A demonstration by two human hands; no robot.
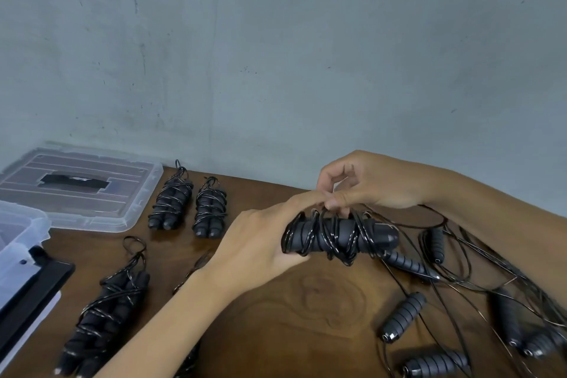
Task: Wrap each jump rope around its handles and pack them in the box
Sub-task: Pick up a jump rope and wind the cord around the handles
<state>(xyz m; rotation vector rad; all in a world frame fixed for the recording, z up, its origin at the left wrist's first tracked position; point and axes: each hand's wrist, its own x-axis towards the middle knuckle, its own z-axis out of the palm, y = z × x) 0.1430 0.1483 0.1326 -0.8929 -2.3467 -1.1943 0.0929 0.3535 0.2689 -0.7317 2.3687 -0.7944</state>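
At the far left edge you can see only a corner of the clear plastic box (21,233); the frame cuts off the rest, so what lies inside cannot be made out. A flat black object (33,291) leans against its near side, also partly cut off. Behind the box, its clear lid (129,209) lies flat on the wooden table (322,301) against the grey wall (276,55).

Next come the finished bundles: a large wrapped one (104,313) near the bottom left, blurred at its lower end, and two smaller wrapped bundles side by side by the lid, one (171,198) just left of the other (210,209). Another dark bundle shows behind your left forearm, mostly hidden.

In the middle, your left hand (257,242) grips the left end of the jump rope being wrapped (337,236), its paired handles held level above the table with cord coiled round them. Your fingers reach over the top; the thumb sits underneath. Your right hand (365,181) hovers just above, its fingertips pinching the cord at the top of the bundle, though the exact pinch point is crowded by your left fingertips.

To the right, loose handles (403,316) and a tangle of unwrapped cord (460,270) sprawl across the table; how many ropes it holds cannot be told, and the far-right handles are blurred and cut off.
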